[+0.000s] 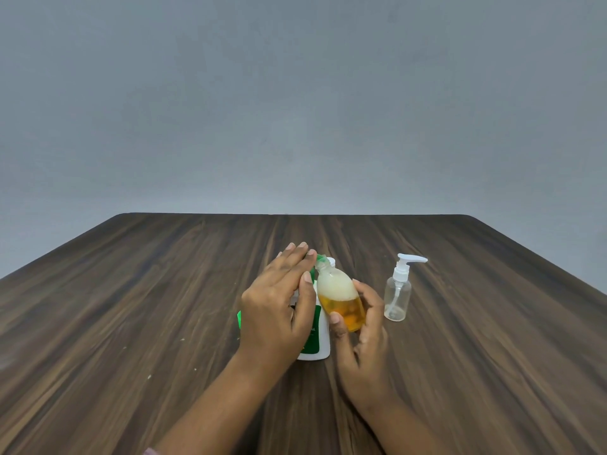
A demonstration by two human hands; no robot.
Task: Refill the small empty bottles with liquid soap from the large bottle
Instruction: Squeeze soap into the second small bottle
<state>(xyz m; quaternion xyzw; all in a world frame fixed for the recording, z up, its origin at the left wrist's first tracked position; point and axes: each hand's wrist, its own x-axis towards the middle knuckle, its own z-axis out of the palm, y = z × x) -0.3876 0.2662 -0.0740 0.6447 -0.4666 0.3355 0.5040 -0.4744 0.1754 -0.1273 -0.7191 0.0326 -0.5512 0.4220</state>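
My right hand (pixel 359 326) grips a small clear bottle (pixel 341 298), tilted to the left, with orange soap in its lower part and white foam above. A green top (pixel 319 257) sits at its neck. My left hand (pixel 279 307) lies against that green top with fingers and thumb stretched out straight. Behind both hands stands the large white bottle (pixel 323 343) with a green label, mostly hidden. A second small clear bottle (pixel 398 298) with a white pump stands upright to the right, with no liquid visible in it.
All of this is on a dark wood-grain table (pixel 131 307) in front of a plain grey wall. A bit of something green (pixel 239 318) shows at the left edge of my left hand. A few pale specks lie on the table at the left.
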